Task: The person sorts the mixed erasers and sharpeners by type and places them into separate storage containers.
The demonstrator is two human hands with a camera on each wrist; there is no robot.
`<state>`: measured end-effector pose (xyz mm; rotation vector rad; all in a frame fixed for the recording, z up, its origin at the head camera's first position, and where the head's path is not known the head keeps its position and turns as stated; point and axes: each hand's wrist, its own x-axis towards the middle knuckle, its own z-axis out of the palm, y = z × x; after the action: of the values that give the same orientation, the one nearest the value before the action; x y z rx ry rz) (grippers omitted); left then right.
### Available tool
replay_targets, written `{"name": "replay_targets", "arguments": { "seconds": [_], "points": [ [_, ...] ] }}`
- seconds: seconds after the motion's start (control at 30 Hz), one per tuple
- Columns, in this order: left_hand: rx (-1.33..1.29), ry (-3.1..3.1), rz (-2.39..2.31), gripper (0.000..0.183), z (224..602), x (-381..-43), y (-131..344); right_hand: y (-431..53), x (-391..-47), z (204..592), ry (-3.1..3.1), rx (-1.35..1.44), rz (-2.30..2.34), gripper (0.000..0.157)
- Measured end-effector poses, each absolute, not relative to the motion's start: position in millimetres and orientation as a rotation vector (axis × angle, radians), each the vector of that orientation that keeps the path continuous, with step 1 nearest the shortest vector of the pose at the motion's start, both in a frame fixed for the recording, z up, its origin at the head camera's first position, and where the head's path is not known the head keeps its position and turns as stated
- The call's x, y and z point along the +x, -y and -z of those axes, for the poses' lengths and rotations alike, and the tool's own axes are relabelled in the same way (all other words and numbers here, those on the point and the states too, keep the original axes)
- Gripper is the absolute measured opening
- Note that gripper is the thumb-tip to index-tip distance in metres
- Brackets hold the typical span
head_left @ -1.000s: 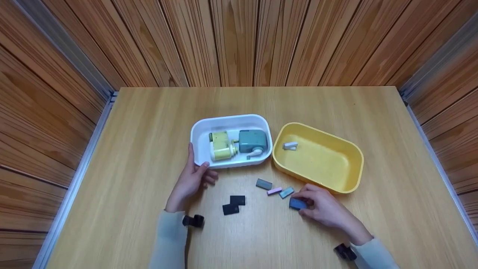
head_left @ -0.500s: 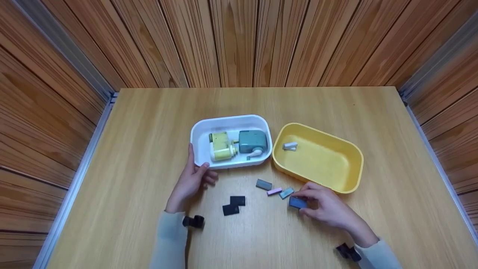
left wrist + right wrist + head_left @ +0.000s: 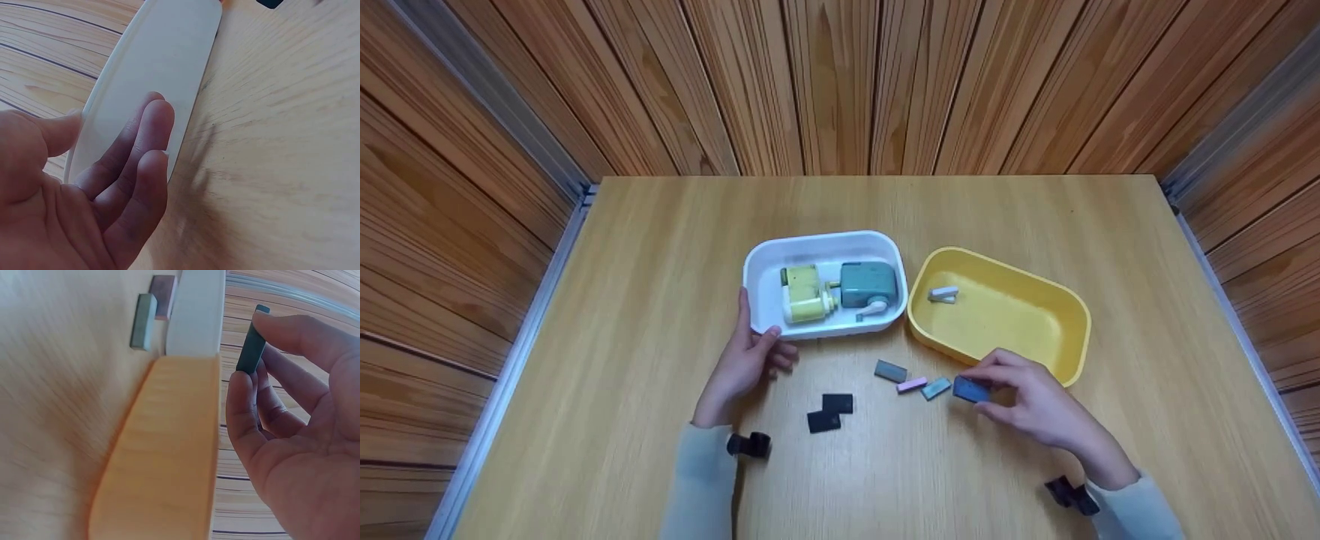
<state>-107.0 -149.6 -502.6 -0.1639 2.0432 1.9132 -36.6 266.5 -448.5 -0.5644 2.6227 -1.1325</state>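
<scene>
My right hand (image 3: 1035, 401) pinches a small blue rectangular block (image 3: 971, 389) by its ends, in front of the yellow tub (image 3: 1005, 311). In the right wrist view the same block (image 3: 252, 346) looks dark green between thumb and fingertips, raised to about the tub's rim. My left hand (image 3: 741, 366) rests at the near left corner of a white tray (image 3: 825, 241), thumb on the rim and index finger along the side. Its other fingers, loosely bent, show against the tray's outer wall (image 3: 169, 50) in the left wrist view.
Inside the white tray lie a yellow-green crank sharpener (image 3: 808, 296) and a teal one (image 3: 868, 285). Small white pieces (image 3: 943, 294) lie in the tub. On the table are a grey-blue block (image 3: 891, 370), a pink block (image 3: 912, 385), a light blue block (image 3: 936, 388) and two black blocks (image 3: 824, 421).
My right hand has lifted the blue block from the table and moved it slightly right and toward the yellow tub. The left hand and the white tray stay in place.
</scene>
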Motion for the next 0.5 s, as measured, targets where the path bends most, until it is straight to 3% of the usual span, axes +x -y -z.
{"name": "replay_targets", "arguments": {
  "seconds": [0.5],
  "points": [
    [-0.179,-2.024,-1.905,0.080,501.4,-106.9,149.5,-281.1,-51.0,417.0,-2.793,-0.568,1.080,0.042]
  ]
}}
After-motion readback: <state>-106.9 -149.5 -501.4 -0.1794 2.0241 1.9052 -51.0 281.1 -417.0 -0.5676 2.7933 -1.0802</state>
